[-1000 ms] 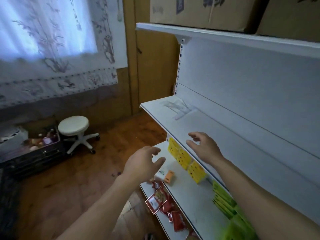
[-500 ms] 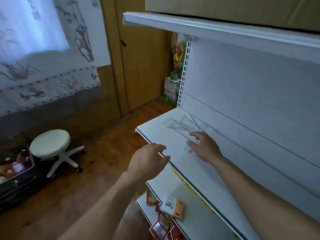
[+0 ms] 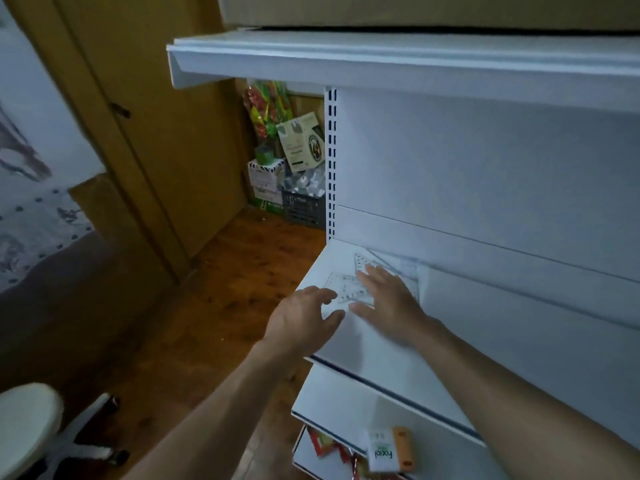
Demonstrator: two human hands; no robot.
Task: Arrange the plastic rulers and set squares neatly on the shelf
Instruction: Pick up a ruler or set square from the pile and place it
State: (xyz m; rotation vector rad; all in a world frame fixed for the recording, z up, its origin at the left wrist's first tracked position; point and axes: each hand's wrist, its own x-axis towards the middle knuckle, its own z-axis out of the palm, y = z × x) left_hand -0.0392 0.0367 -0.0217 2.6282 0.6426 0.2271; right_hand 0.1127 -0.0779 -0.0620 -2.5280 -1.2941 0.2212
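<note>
Clear plastic rulers and set squares [image 3: 346, 284] lie in a loose overlapping pile at the left end of the white middle shelf [image 3: 374, 344]. One set square [image 3: 398, 265] lies near the back panel. My right hand [image 3: 388, 299] lies flat on the pile, fingers straight and spread. My left hand [image 3: 304, 317] hovers at the shelf's front left edge with fingers loosely bent, its fingertips at the near edge of the pile; I cannot tell whether they touch it.
An upper shelf [image 3: 346, 60] overhangs the work area. A lower shelf [image 3: 346, 403] holds a white-and-orange box [image 3: 389, 448] and red packets [image 3: 322, 443]. Boxes and a dark crate [image 3: 301, 206] stand on the wooden floor behind. A white stool [image 3: 27, 424] stands at lower left.
The view has swung left along the shelf. My right hand has slid forward onto the clear rulers and flattened; my left hand has moved up to the shelf's front edge.
</note>
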